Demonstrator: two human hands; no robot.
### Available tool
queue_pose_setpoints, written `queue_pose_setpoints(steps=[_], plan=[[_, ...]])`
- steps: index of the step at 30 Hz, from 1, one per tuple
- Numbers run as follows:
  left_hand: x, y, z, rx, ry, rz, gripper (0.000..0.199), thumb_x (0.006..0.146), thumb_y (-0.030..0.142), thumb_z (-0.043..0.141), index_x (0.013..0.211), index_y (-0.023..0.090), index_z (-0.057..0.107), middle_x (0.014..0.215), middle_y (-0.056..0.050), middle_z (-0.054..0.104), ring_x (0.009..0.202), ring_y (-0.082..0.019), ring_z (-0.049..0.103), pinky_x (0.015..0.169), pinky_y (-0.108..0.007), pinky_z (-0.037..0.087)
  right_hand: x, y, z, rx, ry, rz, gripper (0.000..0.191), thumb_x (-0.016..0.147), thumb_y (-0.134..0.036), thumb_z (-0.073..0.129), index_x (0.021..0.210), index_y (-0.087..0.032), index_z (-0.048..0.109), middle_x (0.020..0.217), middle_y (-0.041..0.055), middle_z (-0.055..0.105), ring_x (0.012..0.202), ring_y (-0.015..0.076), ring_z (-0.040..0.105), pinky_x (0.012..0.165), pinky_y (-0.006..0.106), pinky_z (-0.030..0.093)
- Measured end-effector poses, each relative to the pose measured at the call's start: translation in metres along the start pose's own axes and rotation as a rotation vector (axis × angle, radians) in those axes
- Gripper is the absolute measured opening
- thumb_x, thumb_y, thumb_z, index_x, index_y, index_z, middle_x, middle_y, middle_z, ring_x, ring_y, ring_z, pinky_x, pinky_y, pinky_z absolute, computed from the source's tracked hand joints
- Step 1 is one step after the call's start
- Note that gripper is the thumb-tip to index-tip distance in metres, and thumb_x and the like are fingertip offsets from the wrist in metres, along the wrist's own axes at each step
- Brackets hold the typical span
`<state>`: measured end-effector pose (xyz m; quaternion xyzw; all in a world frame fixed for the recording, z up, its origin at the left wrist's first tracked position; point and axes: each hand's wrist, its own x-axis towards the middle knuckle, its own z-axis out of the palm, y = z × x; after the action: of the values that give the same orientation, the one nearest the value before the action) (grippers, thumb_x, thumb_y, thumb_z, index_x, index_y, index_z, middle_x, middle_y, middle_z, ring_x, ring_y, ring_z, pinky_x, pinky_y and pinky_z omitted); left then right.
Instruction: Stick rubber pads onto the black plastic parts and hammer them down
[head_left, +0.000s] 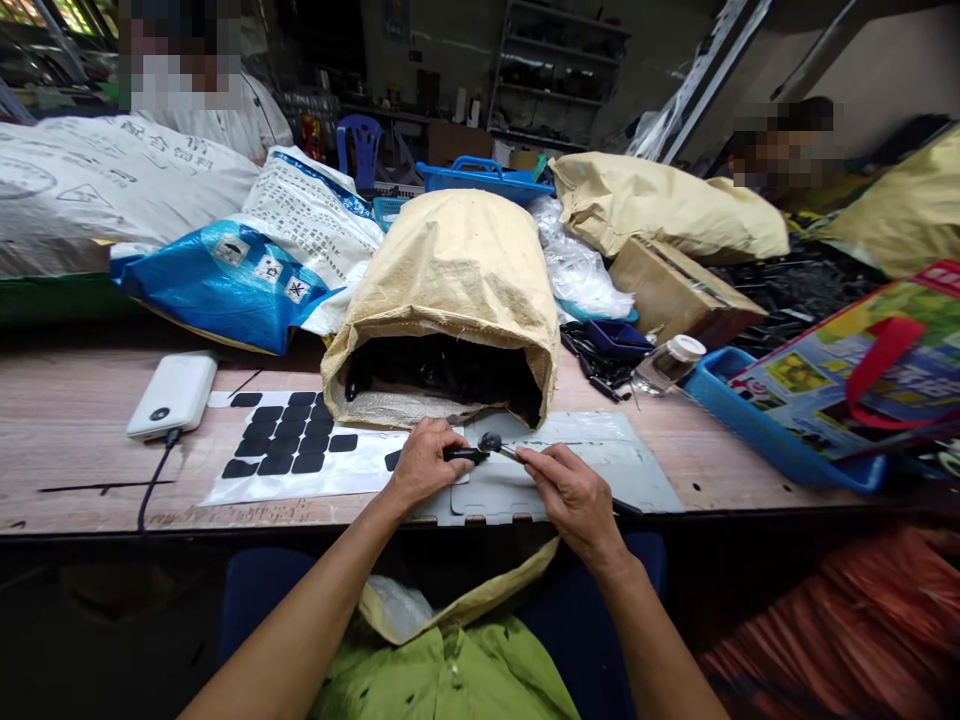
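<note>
My left hand [426, 465] is closed around a short black rod-like piece [463, 454], low over a grey sheet [622, 455] at the table's front edge. My right hand [574, 495] pinches a thin pale-shafted tool [511, 455]. A dark rounded tip [490, 441] lies where the tool and the black piece meet; which of them it belongs to I cannot tell. Just beyond both hands, a tan woven sack [465, 260] lies with its mouth facing me and black pieces [442, 365] inside. Left of my left hand is a white sheet [360, 475] bearing several black rounded-square stickers [274, 435].
A white power bank [174, 395] with a cable sits at left. Blue-white sacks [225, 265] lie behind it. Rightward are a clear jar [670, 362], loose black parts [600, 365] and a blue tray [787, 440] holding a printed bag [862, 350]. Two people sit across.
</note>
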<state>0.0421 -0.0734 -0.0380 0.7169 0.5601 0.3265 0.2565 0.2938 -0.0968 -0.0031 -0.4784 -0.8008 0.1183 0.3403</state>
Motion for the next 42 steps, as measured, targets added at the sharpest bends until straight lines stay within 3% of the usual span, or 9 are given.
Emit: queue_pose_setpoints(steps=[6, 13, 21, 23, 26, 28, 31, 37, 42], plan=[[0.0, 0.001, -0.001, 0.014, -0.01, 0.008, 0.013, 0.075, 0.025, 0.078, 0.088, 0.024, 0.078, 0.085, -0.003, 0.065, 0.096, -0.025, 0.053, 0.085, -0.036, 0.041, 0.001, 0.02, -0.004, -0.05, 0.04, 0.024, 0.029, 0.102, -0.033, 0.051, 0.124, -0.031, 0.07, 0.103, 0.0038, 0.069, 0.096, 0.0181, 0.067, 0.084, 0.029, 0.052], [-0.002, 0.005, -0.001, 0.045, 0.013, 0.023, 0.016, 0.073, 0.021, 0.077, 0.088, 0.023, 0.074, 0.087, -0.003, 0.066, 0.095, -0.025, 0.054, 0.086, -0.036, 0.042, 0.007, 0.056, 0.004, -0.261, 0.027, -0.05, 0.026, 0.1, -0.031, 0.052, 0.112, -0.028, 0.074, 0.091, 0.0051, 0.065, 0.088, 0.0215, 0.057, 0.083, 0.036, 0.047], [-0.008, 0.017, -0.009, 0.019, 0.006, 0.07, 0.013, 0.084, 0.031, 0.073, 0.094, 0.023, 0.072, 0.089, -0.004, 0.066, 0.096, -0.025, 0.055, 0.088, -0.037, 0.042, 0.005, 0.06, 0.009, -0.287, 0.048, -0.023, 0.024, 0.098, -0.031, 0.054, 0.111, -0.028, 0.074, 0.094, 0.005, 0.064, 0.089, 0.022, 0.055, 0.081, 0.036, 0.044], [-0.024, 0.029, -0.017, -0.082, -0.046, 0.12, 0.015, 0.091, 0.033, 0.067, 0.101, 0.023, 0.071, 0.095, -0.005, 0.067, 0.095, -0.023, 0.057, 0.088, -0.034, 0.043, 0.004, 0.06, 0.009, -0.288, 0.044, -0.016, 0.024, 0.098, -0.031, 0.054, 0.111, -0.029, 0.073, 0.094, 0.0049, 0.064, 0.089, 0.0219, 0.055, 0.081, 0.035, 0.044], [-0.058, 0.046, -0.026, -0.189, -0.277, 0.122, 0.019, 0.098, 0.037, 0.058, 0.106, 0.025, 0.07, 0.097, -0.003, 0.07, 0.088, -0.019, 0.062, 0.079, -0.029, 0.044, 0.003, 0.06, 0.009, -0.286, 0.044, -0.011, 0.024, 0.098, -0.031, 0.054, 0.112, -0.028, 0.073, 0.095, 0.0051, 0.064, 0.09, 0.0221, 0.055, 0.083, 0.036, 0.044], [-0.08, 0.049, -0.025, -0.151, -0.405, 0.052, 0.021, 0.099, 0.04, 0.055, 0.102, 0.025, 0.07, 0.093, -0.002, 0.071, 0.084, -0.018, 0.063, 0.074, -0.029, 0.043, 0.003, 0.061, 0.01, -0.29, 0.045, -0.009, 0.025, 0.098, -0.031, 0.055, 0.113, -0.028, 0.073, 0.095, 0.005, 0.064, 0.09, 0.0222, 0.055, 0.082, 0.036, 0.044], [-0.103, 0.043, -0.01, -0.029, -0.428, -0.11, 0.022, 0.098, 0.04, 0.053, 0.098, 0.025, 0.068, 0.095, -0.003, 0.073, 0.089, -0.022, 0.066, 0.076, -0.03, 0.042, 0.002, 0.062, 0.01, -0.296, 0.041, -0.008, 0.025, 0.097, -0.031, 0.055, 0.114, -0.028, 0.073, 0.096, 0.005, 0.064, 0.09, 0.0223, 0.055, 0.082, 0.036, 0.044], [-0.118, 0.031, 0.023, 0.232, -0.479, -0.304, 0.024, 0.094, 0.038, 0.052, 0.103, 0.024, 0.069, 0.102, -0.01, 0.075, 0.099, -0.032, 0.07, 0.079, -0.038, 0.045, 0.002, 0.063, 0.011, -0.303, 0.045, -0.014, 0.024, 0.097, -0.03, 0.056, 0.114, -0.027, 0.073, 0.095, 0.0045, 0.064, 0.09, 0.0221, 0.055, 0.082, 0.035, 0.043], [-0.106, 0.041, -0.006, 0.19, -0.596, -0.289, 0.027, 0.087, 0.045, 0.061, 0.099, 0.024, 0.073, 0.091, -0.008, 0.076, 0.086, -0.029, 0.07, 0.069, -0.033, 0.044, 0.002, 0.064, 0.011, -0.309, 0.049, -0.011, 0.024, 0.096, -0.03, 0.057, 0.113, -0.028, 0.073, 0.094, 0.0041, 0.063, 0.089, 0.0214, 0.054, 0.081, 0.034, 0.042]])
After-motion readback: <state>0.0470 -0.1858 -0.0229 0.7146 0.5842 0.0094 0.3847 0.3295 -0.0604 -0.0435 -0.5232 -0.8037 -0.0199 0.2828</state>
